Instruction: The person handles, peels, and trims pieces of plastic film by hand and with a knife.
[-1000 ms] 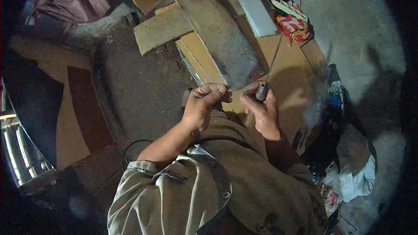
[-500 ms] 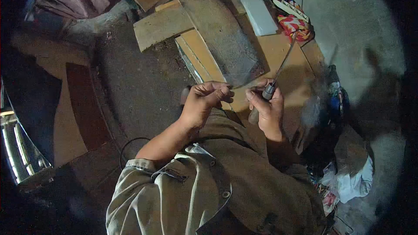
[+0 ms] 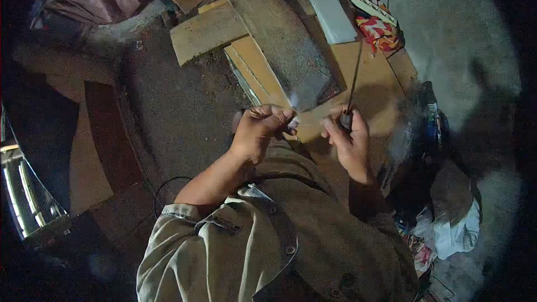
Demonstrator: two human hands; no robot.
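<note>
1. Hands: I count two in the head view, both bare. The left hand has thumb and forefinger pinched on a small pale wisp; I cannot tell its material. The right hand is curled around a long-shafted tool.

2. Position: the tool juts from the right fist, its thin shaft pointing away from the body above the tan sheet. Fingers partly cover its dark handle. The hands are near each other, not touching.

3. Handling, my estimate: the tool looks stiff and fairly light, with most of its weight probably in the handle. I would grasp it there, keeping skin off the far end, which may be sharp or hot. The wisp seems almost weightless, limp and easily torn; a fingertip pinch at its edge suits it.

4. Unresolved: one hazy patch shows beyond the left fingertips. Film or smoke, I cannot tell.

5. Count: one tool, one wisp, one white slab, one dark worn board, one shorter board just left of it, one red-and-yellow cloth, one pale slotted strip beside the cloth. Layers beneath the worn board overlap too much for me to number.
</note>
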